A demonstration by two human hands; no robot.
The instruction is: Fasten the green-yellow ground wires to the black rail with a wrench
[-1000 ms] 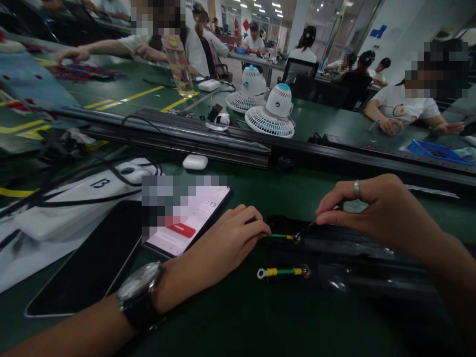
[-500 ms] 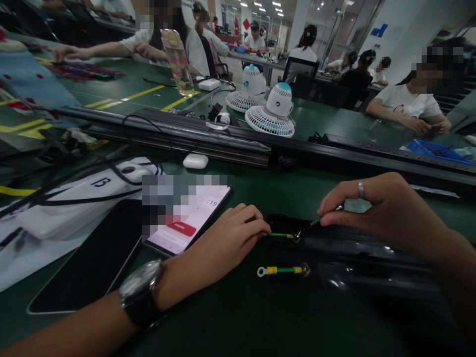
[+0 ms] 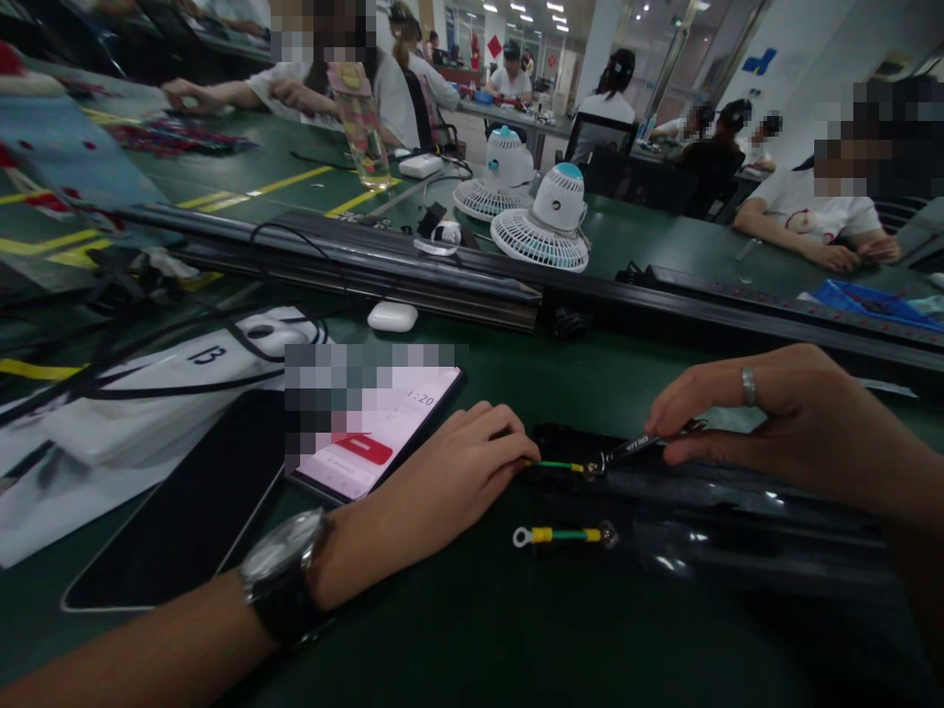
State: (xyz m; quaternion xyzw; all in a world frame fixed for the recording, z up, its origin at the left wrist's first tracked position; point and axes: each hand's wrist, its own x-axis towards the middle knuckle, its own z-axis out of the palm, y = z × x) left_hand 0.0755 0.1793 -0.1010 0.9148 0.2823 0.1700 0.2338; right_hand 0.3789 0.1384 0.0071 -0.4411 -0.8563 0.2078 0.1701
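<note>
My left hand (image 3: 472,457) is closed at the fingertips on the near end of a short green wire (image 3: 557,466) with yellow sleeves; that end is hidden by the fingers. My right hand (image 3: 744,418) pinches what look like slim black tweezers (image 3: 630,447) with white lettering. Their tip is at the wire's other end, beside a small metal fastening (image 3: 590,470) on a dark, glossy bar (image 3: 700,487). Below it, a second green wire (image 3: 567,536) with a ring terminal (image 3: 522,537) comes out of another dark bar (image 3: 685,560).
Left of my hands lie a lit phone (image 3: 390,433) and a dark tablet-like slab (image 3: 177,501). A white power strip (image 3: 147,393) with black cables sits behind. Long dark rails (image 3: 369,270) cross the bench, with two white fans (image 3: 550,221) beyond. Several people sit around.
My right hand has shifted slightly right, and the tweezers have turned so that their lettering shows. My left hand keeps its place on the wire. The whole view has shifted a little.
</note>
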